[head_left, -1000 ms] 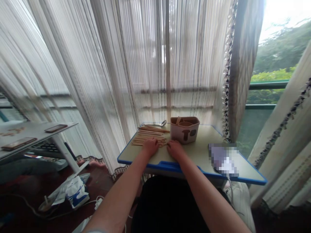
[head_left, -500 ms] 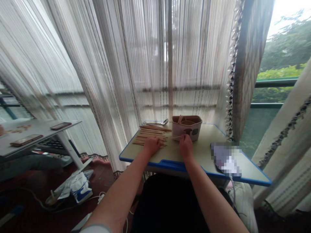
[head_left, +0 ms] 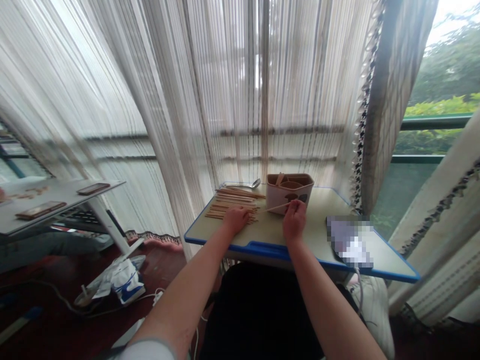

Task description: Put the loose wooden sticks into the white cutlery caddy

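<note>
Wooden chopsticks [head_left: 221,206] lie in a loose spread on the left part of a small table [head_left: 318,235] with a blue edge. Over their near right ends rests my left hand [head_left: 237,219], palm down, fingers laid on the sticks. My right hand [head_left: 295,222] is closed round one end of a single chopstick [head_left: 276,207], whose other end points left toward the spread. Just behind this hand stands a light-coloured utensil holder [head_left: 278,194] with a brown inside and compartments. It is partly hidden by the hand.
A metal ladle [head_left: 255,184] lies behind the chopsticks. At the table's right is a blurred-out device [head_left: 348,242] with a cable. On the left, another table [head_left: 71,200] bears two phones and small pieces. Bags [head_left: 125,285] and cables lie on the floor.
My right hand has moved slightly right with the chopstick, drawing it farther from the spread. My left hand stays on the sticks. The view has shifted a little.
</note>
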`<state>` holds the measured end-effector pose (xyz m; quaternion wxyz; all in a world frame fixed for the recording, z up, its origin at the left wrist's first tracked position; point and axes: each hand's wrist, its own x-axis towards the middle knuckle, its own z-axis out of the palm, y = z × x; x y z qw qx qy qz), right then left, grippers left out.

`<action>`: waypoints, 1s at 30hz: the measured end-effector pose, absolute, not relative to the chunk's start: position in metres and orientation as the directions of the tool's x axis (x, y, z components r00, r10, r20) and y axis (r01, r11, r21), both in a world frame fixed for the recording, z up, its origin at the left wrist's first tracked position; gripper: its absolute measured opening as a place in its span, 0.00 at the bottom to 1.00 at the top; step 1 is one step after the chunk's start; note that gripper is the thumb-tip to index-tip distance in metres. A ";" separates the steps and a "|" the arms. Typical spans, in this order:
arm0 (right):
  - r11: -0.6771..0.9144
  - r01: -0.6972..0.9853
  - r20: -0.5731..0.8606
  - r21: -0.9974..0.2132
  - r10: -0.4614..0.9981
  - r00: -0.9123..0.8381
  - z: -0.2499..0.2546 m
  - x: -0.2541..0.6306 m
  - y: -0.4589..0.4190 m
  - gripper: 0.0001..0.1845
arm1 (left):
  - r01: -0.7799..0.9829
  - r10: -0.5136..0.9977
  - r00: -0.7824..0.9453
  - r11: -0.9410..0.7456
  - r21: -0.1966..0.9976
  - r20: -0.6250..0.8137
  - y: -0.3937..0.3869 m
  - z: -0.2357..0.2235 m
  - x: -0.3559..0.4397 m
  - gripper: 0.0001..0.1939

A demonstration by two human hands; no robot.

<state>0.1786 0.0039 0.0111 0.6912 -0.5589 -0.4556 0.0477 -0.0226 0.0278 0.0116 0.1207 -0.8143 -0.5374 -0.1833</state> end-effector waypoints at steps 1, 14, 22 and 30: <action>0.373 0.452 0.584 -0.810 0.583 0.565 0.011 0.178 0.004 0.17 | 0.918 0.831 0.358 -0.396 0.001 0.426 0.028 0.012 -0.022 0.15; 0.452 0.465 0.602 -0.761 0.759 0.248 0.011 0.167 0.000 0.20 | 0.914 0.854 0.340 -0.398 0.074 0.394 0.027 0.015 -0.020 0.14; 0.644 0.281 0.680 -0.712 0.530 0.507 0.067 0.185 0.004 0.17 | 0.928 0.839 0.264 -0.356 0.113 0.476 0.033 0.011 -0.018 0.13; 0.623 0.614 0.870 -0.485 0.273 0.410 0.184 0.197 0.049 0.17 | 0.861 0.721 0.372 -0.504 0.073 0.584 0.052 0.008 -0.017 0.14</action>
